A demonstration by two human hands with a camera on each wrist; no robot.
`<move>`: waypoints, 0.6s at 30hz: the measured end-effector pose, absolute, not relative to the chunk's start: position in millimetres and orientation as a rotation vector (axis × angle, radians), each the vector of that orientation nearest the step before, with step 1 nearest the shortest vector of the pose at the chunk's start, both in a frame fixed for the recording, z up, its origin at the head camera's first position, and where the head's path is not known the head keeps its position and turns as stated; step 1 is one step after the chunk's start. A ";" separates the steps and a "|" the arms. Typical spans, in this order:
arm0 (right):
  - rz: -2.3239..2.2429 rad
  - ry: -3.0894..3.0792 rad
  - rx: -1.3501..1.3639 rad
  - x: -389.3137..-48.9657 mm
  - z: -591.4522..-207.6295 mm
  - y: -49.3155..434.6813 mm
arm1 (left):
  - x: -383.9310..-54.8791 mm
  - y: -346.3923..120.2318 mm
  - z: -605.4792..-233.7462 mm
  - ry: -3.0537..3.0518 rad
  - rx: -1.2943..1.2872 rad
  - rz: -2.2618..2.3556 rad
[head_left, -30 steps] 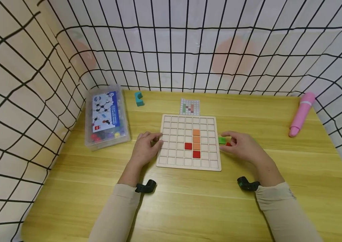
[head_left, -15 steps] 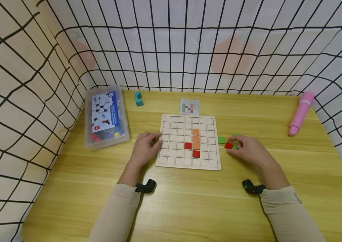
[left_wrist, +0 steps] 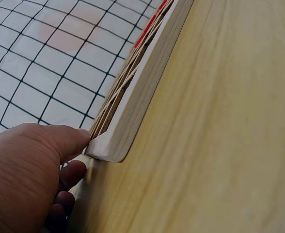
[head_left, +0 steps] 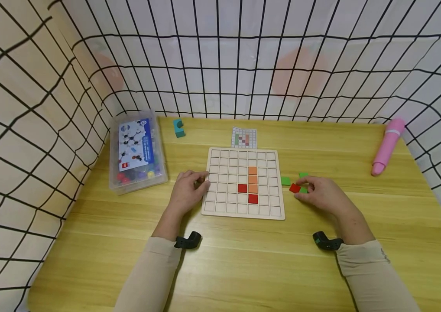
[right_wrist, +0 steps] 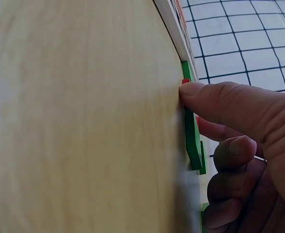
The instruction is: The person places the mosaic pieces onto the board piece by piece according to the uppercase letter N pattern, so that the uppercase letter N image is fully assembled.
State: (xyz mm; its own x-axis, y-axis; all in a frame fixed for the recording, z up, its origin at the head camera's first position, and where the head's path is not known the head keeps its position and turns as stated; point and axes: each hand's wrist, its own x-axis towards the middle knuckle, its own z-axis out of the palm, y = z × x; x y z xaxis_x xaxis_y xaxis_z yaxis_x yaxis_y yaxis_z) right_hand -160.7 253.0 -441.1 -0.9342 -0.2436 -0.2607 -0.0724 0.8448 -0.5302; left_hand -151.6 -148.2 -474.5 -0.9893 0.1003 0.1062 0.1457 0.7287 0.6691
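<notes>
The red tile (head_left: 294, 188) is lying askew toward three o'clock of the grid board (head_left: 222, 187), just off its edge, and the right hand (head_left: 319, 190) is bracketing it between thumb and forefinger; whether the fingertips are actually pinching it, I cannot tell. The green tiles (head_left: 285, 180) are crowding the same spot, so a lift would be risking dragging one along, and so thin a piece could be slipping away if only its corners are taking the pressure. At the board's nine o'clock the left hand (head_left: 187, 192) is resting thumb and forefinger against the edge without grasping it; too firm a push there could be sliding the board toward three o'clock, into the nearest green tile, and jarring the orange tiles (head_left: 253, 179) and seated red tiles (head_left: 253, 199). The board is showing a square of pale wood, ruled by raised ridges into shallow cells. The tiles are all looking like flat, plain-coloured little squares, while the table (head_left: 244, 264) is carrying long, streaky grain under a soft sheen.
</notes>
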 end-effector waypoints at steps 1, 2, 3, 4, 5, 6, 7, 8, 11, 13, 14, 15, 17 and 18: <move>-0.759 2.706 -0.238 -160.8 -441.1 252.9 | -151.6 -148.1 -474.5 -2.863 -0.202 -1.116; -0.757 2.710 -0.239 -160.9 -441.2 252.7 | -151.4 -147.9 -474.2 -2.863 -0.200 -1.115; -0.754 2.715 -0.243 -160.8 -441.2 252.3 | -151.2 -147.8 -473.9 -2.862 -0.199 -1.114; -0.752 2.719 -0.244 -160.9 -441.4 252.0 | -151.0 -147.6 -473.5 -2.860 -0.198 -1.114; -0.748 2.724 -0.246 -161.0 -441.8 251.8 | -150.6 -147.4 -473.0 -2.857 -0.199 -1.117; -0.743 2.729 -0.249 -161.2 -442.2 251.5 | -150.3 -147.3 -472.8 -2.855 -0.198 -1.118; -0.739 2.732 -0.251 -161.2 -442.2 251.0 | -150.1 -147.3 -472.6 -2.854 -0.198 -1.118; -0.734 2.736 -0.254 -161.2 -442.2 250.4 | -149.8 -147.2 -472.3 -2.853 -0.198 -1.119; -0.726 2.737 -0.256 -161.4 -442.4 249.4 | -149.9 -147.4 -472.6 -2.861 -0.193 -1.123; -0.723 2.736 -0.254 -161.5 -442.4 249.0 | -150.2 -147.5 -472.9 -2.868 -0.191 -1.124; -0.720 2.735 -0.253 -161.6 -442.3 249.0 | -150.2 -147.5 -473.0 -2.867 -0.190 -1.124; -0.718 2.735 -0.253 -161.7 -442.3 249.0 | -150.6 -147.5 -473.4 -2.869 -0.189 -1.125; -0.715 2.734 -0.254 -162.0 -442.1 249.3 | -151.1 -147.6 -473.7 -2.869 -0.191 -1.126; -0.713 2.735 -0.254 -162.1 -441.6 249.3 | -151.1 -147.6 -473.6 -2.868 -0.194 -1.123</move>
